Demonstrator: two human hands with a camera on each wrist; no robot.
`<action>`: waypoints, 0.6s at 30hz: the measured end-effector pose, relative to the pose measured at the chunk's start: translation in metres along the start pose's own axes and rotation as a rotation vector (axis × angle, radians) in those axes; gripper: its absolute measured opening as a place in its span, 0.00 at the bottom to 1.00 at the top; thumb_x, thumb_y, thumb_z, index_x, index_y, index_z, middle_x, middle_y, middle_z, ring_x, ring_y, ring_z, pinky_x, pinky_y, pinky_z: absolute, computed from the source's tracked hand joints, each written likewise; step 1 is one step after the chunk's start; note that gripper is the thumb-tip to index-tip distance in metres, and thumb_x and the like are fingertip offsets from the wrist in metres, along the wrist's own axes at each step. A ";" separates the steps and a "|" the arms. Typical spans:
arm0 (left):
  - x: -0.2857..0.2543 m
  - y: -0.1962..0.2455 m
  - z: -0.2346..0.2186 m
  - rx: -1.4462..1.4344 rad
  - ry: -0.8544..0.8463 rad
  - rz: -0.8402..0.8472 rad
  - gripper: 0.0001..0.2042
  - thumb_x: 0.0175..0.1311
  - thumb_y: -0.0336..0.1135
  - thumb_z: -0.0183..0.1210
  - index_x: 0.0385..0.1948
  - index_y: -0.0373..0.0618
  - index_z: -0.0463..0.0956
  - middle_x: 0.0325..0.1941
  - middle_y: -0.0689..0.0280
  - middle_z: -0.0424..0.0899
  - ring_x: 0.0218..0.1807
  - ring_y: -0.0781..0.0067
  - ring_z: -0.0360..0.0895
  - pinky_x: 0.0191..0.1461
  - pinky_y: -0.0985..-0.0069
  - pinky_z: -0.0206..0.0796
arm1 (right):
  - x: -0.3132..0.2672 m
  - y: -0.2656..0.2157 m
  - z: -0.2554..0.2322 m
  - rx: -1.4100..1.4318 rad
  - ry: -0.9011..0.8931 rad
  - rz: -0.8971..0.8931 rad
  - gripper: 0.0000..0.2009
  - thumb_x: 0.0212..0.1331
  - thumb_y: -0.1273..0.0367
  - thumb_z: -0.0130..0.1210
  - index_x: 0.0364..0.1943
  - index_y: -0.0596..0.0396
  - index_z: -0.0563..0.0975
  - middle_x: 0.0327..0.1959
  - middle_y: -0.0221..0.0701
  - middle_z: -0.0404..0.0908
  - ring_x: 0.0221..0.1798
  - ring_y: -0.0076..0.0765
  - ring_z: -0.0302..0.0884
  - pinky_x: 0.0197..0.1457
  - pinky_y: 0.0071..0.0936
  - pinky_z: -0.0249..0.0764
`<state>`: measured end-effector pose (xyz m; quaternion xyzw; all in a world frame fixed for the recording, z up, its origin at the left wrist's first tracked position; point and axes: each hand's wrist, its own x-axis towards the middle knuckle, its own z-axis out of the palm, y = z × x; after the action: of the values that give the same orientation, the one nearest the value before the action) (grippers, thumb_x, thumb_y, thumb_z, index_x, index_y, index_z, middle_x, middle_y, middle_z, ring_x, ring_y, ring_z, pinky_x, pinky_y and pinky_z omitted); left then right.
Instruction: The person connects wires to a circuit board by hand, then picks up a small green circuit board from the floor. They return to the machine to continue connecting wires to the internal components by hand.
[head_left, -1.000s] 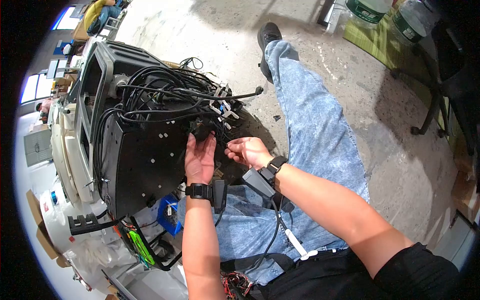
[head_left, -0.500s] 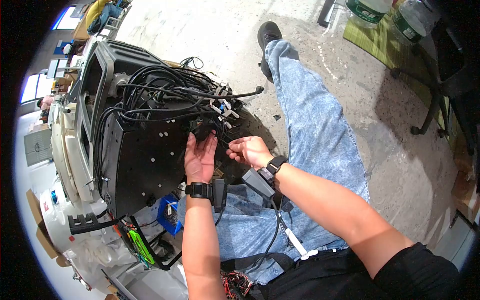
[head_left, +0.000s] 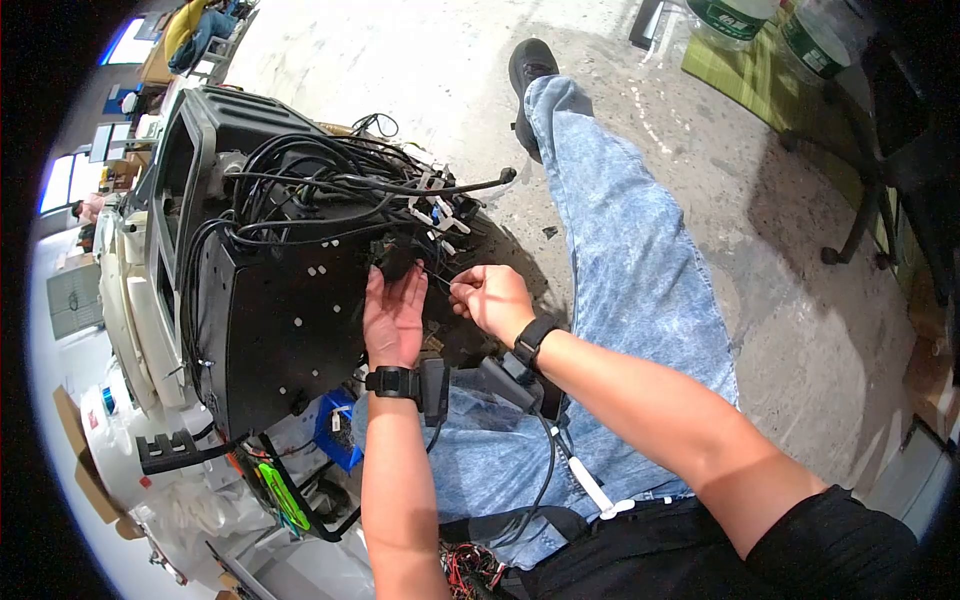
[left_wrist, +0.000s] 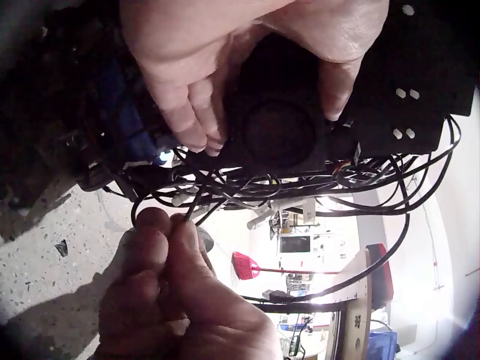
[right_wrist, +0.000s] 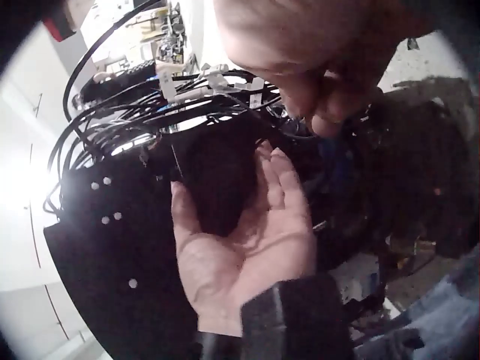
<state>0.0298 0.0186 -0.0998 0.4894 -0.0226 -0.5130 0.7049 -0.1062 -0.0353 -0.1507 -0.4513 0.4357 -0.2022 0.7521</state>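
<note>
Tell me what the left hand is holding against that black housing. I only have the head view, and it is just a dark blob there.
Observer: The left wrist view shows the left hand cupping a round black part with a circular face, fingers on one side and thumb on the other.
Operator: And the right hand's grip?
Observer: In that same view the right hand pinches a thin black wire at its fingertips, close beside the part. The wire runs off into the cable tangle.
</note>
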 end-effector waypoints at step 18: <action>0.004 -0.011 -0.003 0.015 0.036 -0.048 0.14 0.60 0.37 0.51 0.45 0.42 0.68 0.44 0.60 0.76 0.48 0.68 0.73 0.51 0.74 0.66 | -0.009 -0.008 0.001 -0.488 0.244 -0.487 0.06 0.45 0.73 0.51 0.28 0.57 0.78 0.25 0.42 0.77 0.29 0.46 0.76 0.32 0.29 0.73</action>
<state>0.0258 0.0177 -0.1115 0.5042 -0.0018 -0.5205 0.6891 -0.1096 -0.0332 -0.1394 -0.6806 0.4375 -0.3175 0.4945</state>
